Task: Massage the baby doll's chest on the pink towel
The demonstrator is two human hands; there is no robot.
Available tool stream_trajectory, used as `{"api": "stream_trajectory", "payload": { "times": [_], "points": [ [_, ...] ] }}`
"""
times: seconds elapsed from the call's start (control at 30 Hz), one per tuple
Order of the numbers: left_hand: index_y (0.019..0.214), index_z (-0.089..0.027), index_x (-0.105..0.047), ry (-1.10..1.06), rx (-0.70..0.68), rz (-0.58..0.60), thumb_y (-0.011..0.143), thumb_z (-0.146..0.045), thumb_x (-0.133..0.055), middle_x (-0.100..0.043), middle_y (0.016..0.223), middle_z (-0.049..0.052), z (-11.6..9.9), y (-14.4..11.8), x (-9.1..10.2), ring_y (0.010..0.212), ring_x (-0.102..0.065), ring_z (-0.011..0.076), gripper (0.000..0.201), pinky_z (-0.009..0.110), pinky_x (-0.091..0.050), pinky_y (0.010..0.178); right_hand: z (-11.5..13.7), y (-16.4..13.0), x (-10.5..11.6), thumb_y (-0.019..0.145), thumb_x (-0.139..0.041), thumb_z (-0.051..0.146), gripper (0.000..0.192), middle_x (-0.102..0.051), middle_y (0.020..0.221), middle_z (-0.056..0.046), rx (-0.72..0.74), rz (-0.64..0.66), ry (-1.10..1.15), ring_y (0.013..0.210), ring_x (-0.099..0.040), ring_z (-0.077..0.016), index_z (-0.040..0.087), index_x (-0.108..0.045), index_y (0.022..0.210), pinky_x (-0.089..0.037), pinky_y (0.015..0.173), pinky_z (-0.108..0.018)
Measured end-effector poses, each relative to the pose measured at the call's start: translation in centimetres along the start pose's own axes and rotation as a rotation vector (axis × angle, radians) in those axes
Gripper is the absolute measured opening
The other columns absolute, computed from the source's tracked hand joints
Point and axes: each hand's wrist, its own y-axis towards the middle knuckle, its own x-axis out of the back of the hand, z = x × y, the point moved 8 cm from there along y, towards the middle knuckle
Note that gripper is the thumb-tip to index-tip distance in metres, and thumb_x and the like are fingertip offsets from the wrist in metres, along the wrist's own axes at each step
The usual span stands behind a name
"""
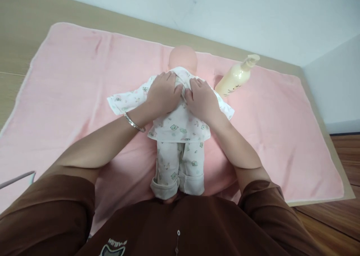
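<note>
A baby doll (183,57) lies on a pink blanket, its bald head away from me and no face showing. It wears a white patterned shirt (180,130) and matching trousers (168,162) with turned-up cuffs. My left hand (164,92) rests on the left of the shirt's upper part, fingers laid over the cloth and thumb apart. Opposite it, my right hand (203,100) lies on the right side, fingers slightly bent. The shirt creases between the two thumbs. Both palms are hidden. The sleeves spread out to either side.
The pink blanket (84,68) covers most of a wooden-toned table (22,23). A pale yellow pump bottle (234,77) is on the blanket, right of the doll's shoulder. A white wall (253,19) borders the far edge. Wooden floor (332,222) shows at right.
</note>
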Motion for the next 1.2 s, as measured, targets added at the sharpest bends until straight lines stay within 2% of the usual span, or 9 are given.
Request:
{"api": "stream_trajectory", "payload": {
  "times": [0.13,0.27,0.33,0.57,0.7,0.83,0.93,1.03,1.2],
  "points": [
    [0.125,-0.011,-0.061,-0.027,0.054,-0.059,0.101,-0.035,-0.037,-0.063,0.132,0.019,1.2,0.9,-0.5,0.131,-0.055,0.0358,0.041,0.054,-0.040,0.118,0.1,0.1,0.2,0.105,-0.036,0.027,0.040,-0.062,0.148,-0.017,-0.048,0.010,0.018,0.147,-0.050,-0.0325,0.011,-0.061,0.132,-0.040,0.125,-0.052],
    [0.135,-0.011,-0.059,-0.050,0.043,-0.095,0.099,-0.036,-0.037,-0.062,0.140,0.019,1.0,0.5,-0.5,0.136,-0.053,0.0371,0.048,0.053,-0.036,0.122,-2.1,1.8,-1.3,0.106,-0.039,0.038,0.065,-0.032,0.171,-0.021,-0.125,0.127,0.051,0.162,-0.026,-0.0344,0.001,-0.034,0.159,-0.019,0.135,-0.053],
    [0.138,-0.007,-0.057,-0.035,0.048,-0.089,0.100,-0.034,-0.036,-0.060,0.143,0.022,0.6,0.0,-0.3,0.139,-0.051,0.0385,0.051,0.053,-0.034,0.123,-2.8,2.3,-1.7,0.106,-0.038,0.041,0.069,-0.028,0.172,-0.021,-0.118,0.127,0.075,0.163,-0.022,-0.0355,0.001,-0.030,0.161,-0.016,0.135,-0.056],
    [0.145,-0.004,-0.051,0.016,-0.035,-0.075,0.103,-0.027,-0.033,-0.054,0.151,0.022,-1.9,-1.6,0.9,0.147,-0.045,0.0381,0.051,0.050,-0.030,0.129,-2.3,1.9,-1.1,0.104,-0.037,0.040,0.055,-0.050,0.159,-0.021,-0.021,0.028,0.070,0.150,-0.045,-0.0364,0.007,-0.049,0.147,-0.033,0.127,-0.060],
    [0.128,-0.004,-0.062,0.008,0.044,0.012,0.102,-0.031,-0.039,-0.065,0.132,0.024,0.2,0.3,0.5,0.130,-0.058,0.0387,0.044,0.050,-0.043,0.118,-0.4,0.1,-0.1,0.105,-0.033,0.034,0.047,-0.063,0.143,-0.023,0.004,-0.029,-0.018,0.139,-0.054,-0.0387,0.006,-0.062,0.129,-0.040,0.121,-0.059],
    [0.127,-0.007,-0.063,-0.023,0.067,0.042,0.103,-0.036,-0.038,-0.067,0.128,0.024,1.3,1.0,0.3,0.126,-0.061,0.0396,0.046,0.054,-0.046,0.113,1.1,-1.2,0.6,0.105,-0.034,0.032,0.047,-0.061,0.147,-0.023,0.031,-0.005,-0.037,0.146,-0.049,-0.0379,0.004,-0.059,0.134,-0.039,0.124,-0.055],
    [0.143,-0.001,-0.053,-0.001,0.008,-0.008,0.104,-0.034,-0.039,-0.055,0.147,0.027,-0.3,-0.7,0.5,0.145,-0.047,0.0398,0.053,0.052,-0.033,0.126,0.0,-0.1,0.6,0.108,-0.030,0.036,0.045,-0.066,0.138,-0.019,0.016,0.040,0.006,0.136,-0.056,-0.0348,0.012,-0.064,0.123,-0.045,0.118,-0.053],
    [0.146,-0.009,-0.051,-0.043,-0.041,-0.089,0.103,-0.038,-0.041,-0.050,0.156,0.021,-1.6,-2.2,0.8,0.151,-0.040,0.0385,0.053,0.053,-0.027,0.129,-2.2,1.7,0.0,0.110,-0.028,0.044,0.046,-0.068,0.131,-0.017,-0.037,0.053,0.073,0.123,-0.063,-0.0326,0.015,-0.060,0.125,-0.051,0.108,-0.050],
    [0.124,-0.017,-0.064,-0.034,-0.021,-0.069,0.103,-0.037,-0.041,-0.068,0.127,0.017,0.2,-0.3,0.5,0.127,-0.059,0.0361,0.037,0.052,-0.045,0.114,-1.4,1.1,-0.3,0.110,-0.025,0.043,0.048,-0.070,0.124,-0.018,-0.003,-0.016,-0.024,0.122,-0.062,-0.0343,0.014,-0.061,0.123,-0.045,0.112,-0.053]
  ]
}}
